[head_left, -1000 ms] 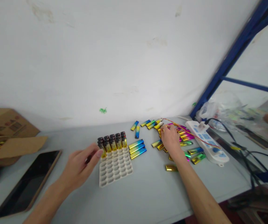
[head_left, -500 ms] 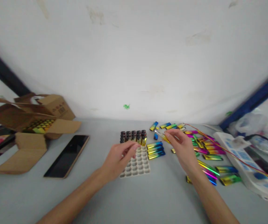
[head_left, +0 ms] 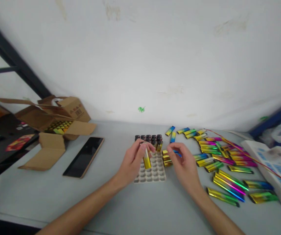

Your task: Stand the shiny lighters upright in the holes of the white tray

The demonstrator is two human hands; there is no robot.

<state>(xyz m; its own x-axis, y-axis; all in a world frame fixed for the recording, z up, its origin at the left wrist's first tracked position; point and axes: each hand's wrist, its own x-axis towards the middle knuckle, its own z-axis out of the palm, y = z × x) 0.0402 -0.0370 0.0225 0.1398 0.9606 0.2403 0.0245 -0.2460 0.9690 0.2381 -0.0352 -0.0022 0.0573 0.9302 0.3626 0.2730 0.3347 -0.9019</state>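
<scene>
Grip on the left [head_left: 131, 160] pinches a slim metallic-gold tube [head_left: 147, 162], white pocketed plastic tray [head_left: 156, 169] beneath; right grip [head_left: 185, 164] alongside — pinching? Can't tell!

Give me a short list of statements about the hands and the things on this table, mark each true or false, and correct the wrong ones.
1. The left hand holds a gold lighter over the white tray. True.
2. The black-topped lighters stand in the tray's near rows. False: the black-topped lighters stand in its far rows.
3. The smartphone lies to the right of the tray. False: the smartphone lies to its left.
4. Loose metallic lighters lie near the power strip. True.
5. The cardboard box nearest the smartphone is shut. False: that box stands open, its flaps spread.
</scene>
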